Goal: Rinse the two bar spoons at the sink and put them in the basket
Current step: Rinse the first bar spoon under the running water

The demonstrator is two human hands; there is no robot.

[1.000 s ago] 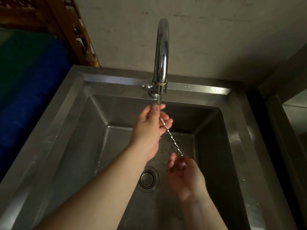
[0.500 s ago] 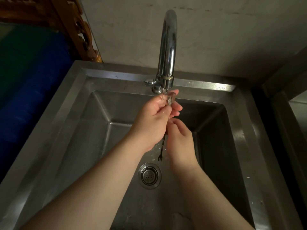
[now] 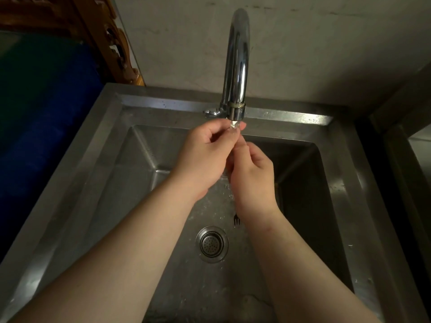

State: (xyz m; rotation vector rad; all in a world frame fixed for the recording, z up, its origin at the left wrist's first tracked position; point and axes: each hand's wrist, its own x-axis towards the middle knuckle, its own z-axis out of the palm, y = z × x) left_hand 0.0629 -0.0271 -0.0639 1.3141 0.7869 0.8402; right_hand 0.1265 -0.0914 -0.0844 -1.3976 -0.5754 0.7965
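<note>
Water is seen running from the curved chrome faucet [image 3: 236, 66], which is mounted on the back rim of the square stainless-steel sink [image 3: 112, 164]. Directly under the spout, the left hand [image 3: 205, 159] is closed, its fingertips pinched on the upper end of a thin metal bar spoon with a small fork tip [image 3: 236, 219]. Just below the spout and to its right, the right hand [image 3: 253, 180] is wrapped around the spoon's shaft, touching the left hand. Most of the spoon is hidden by the two hands; only the fork-tipped lower end is shown, hanging beneath the right wrist, well below the spout and above the basin floor. Splashes are visible between the hands and on the basin floor. The round perforated metal drain strainer [image 3: 211, 244] is set in the basin floor, far below the spout and slightly left of the fork tip. Only one spoon can be made out, and the basket cannot be located in this view.
</note>
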